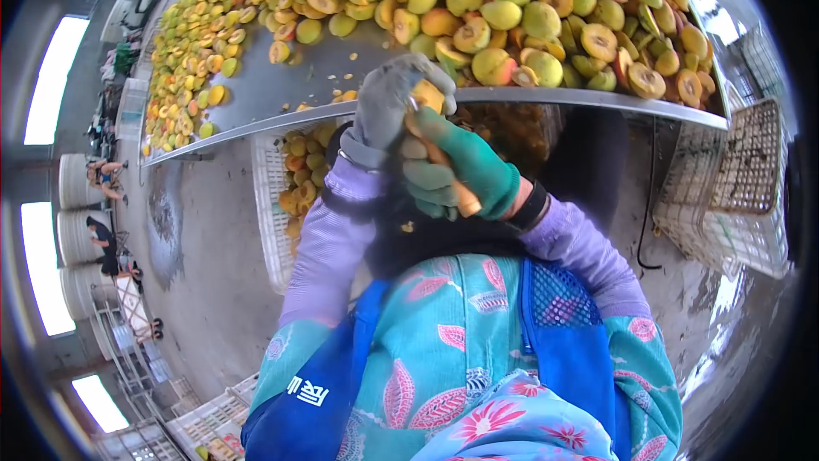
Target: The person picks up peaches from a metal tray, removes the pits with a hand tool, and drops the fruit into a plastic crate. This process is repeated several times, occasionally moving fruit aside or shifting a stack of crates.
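Observation:
My left hand (384,103), in a grey glove, is closed around a piece of yellow peach (429,98) just over the metal table's near edge. My right hand (456,158) wears a green glove with grey fingers. It grips a tool by its wooden handle (467,199), whose lower end sticks out below the fist. The tool's metal end meets the peach between both hands and is mostly hidden, so its exact shape cannot be made out. Beyond the hands, many cut peaches (503,15) lie heaped on the table, several with stones showing in their cut faces.
The metal table's raised rim (597,98) runs in front of me. Under it, a white crate (271,205) holds peaches. Stacked plastic crates (725,179) stand at the right. Far left are people (104,243) beside large pale tubs (77,235).

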`<state>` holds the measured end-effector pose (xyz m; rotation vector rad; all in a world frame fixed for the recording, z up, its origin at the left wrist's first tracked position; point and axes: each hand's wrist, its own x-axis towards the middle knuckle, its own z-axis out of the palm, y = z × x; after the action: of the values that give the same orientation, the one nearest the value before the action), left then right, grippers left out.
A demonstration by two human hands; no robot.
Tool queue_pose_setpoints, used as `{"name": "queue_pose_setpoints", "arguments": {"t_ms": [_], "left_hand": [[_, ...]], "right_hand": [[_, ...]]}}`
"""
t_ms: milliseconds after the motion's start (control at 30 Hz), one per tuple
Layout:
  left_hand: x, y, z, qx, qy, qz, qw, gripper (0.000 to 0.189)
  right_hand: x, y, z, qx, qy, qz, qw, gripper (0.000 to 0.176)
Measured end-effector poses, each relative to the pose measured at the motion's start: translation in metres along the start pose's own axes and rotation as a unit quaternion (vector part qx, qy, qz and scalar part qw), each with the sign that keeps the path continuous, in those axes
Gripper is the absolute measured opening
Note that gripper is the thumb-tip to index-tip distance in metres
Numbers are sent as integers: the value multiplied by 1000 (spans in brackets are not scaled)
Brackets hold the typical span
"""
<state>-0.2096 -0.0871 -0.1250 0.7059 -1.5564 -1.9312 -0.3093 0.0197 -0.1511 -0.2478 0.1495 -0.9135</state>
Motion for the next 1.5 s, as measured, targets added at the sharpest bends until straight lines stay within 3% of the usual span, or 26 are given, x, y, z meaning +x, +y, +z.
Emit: {"name": "queue_pose_setpoints", "arguments": {"t_ms": [33, 67, 100, 133, 200, 267, 300, 333, 367, 400, 433, 500, 567, 667, 733, 767, 867, 1000, 1033, 1100, 1133, 1167, 1200, 1267, 1400, 1500], "left_hand": [[-3, 2, -5, 19, -10, 26, 999, 41], [-5, 4, -9, 39, -21, 55, 998, 41], [-10, 1, -11, -121, -5, 25, 992, 40], [-19, 5, -11, -151, 52, 46, 986, 42], [-48, 2, -18, -92, 380, 67, 918, 39], [-90, 2, -66, -146, 394, 55, 906, 31], [-98, 5, -93, 229, 411, -72, 880, 28], [-95, 6, -106, 356, 363, -69, 858, 27], [-92, 7, -118, 488, 320, -58, 810, 28], [-88, 8, -131, 601, 286, -34, 746, 31], [-47, 17, -115, 549, 277, -43, 788, 31], [22, 17, -89, 566, 192, 67, 799, 32], [87, 10, -76, 723, 88, 95, 679, 38], [131, -10, -82, 806, 35, 2, 591, 41], [122, -16, -93, 829, -3, 72, 555, 42], [120, -17, -96, 823, -17, 59, 565, 41], [100, -9, -89, 808, -73, 31, 584, 37], [94, -5, -97, 767, -73, 16, 637, 40], [84, 10, -84, 701, -18, -80, 708, 40], [65, 4, -81, 350, 84, -53, 932, 39], [46, -3, -79, 140, 137, -42, 980, 39], [26, 12, -54, 105, 118, -30, 987, 32], [21, 3, -53, 254, 117, 65, 958, 31], [14, -11, -44, 521, 101, 243, 812, 29], [8, -32, -28, 491, 151, 223, 829, 28], [9, -31, -19, 557, 168, 267, 768, 30]], "right_hand": [[2, 5, 3, 134, -71, 1, 988, 39], [6, 10, 4, 156, -103, 6, 982, 39], [13, 13, 4, 176, -136, 10, 975, 40], [19, 14, 5, 198, -169, 14, 965, 40], [18, 13, 18, 144, -180, 33, 972, 36], [0, 2, 18, 52, -154, 28, 986, 36], [1, 0, -8, 99, -98, 28, 990, 36], [4, 2, -35, 148, -40, 30, 988, 35], [3, -2, -41, 135, 193, 20, 972, 32], [4, 2, -48, 115, 187, 25, 975, 31], [5, 6, -57, 94, 181, 29, 978, 30], [0, 5, -53, 59, 162, 12, 985, 27], [-1, -3, -45, -14, 241, -38, 970, 26], [-16, -19, -14, -158, 327, -120, 924, 27], [-18, -24, -17, -239, 340, -164, 895, 28], [-11, -27, -26, -232, 336, -186, 894, 32], [9, -35, -29, -420, 418, -179, 785, 34], [18, -34, -27, -451, 382, -278, 757, 37], [13, -34, -25, -483, 384, -292, 731, 36], [7, -30, -20, -536, 389, -319, 678, 36], [7, -27, -18, -566, 387, -304, 662, 35], [10, -25, -15, -597, 383, -285, 645, 35], [14, -22, -12, -629, 378, -266, 625, 35], [18, -16, -16, -658, 393, -248, 592, 35], [10, -14, -14, -661, 388, -237, 597, 37], [3, -13, -9, -657, 397, -228, 598, 39]]}}
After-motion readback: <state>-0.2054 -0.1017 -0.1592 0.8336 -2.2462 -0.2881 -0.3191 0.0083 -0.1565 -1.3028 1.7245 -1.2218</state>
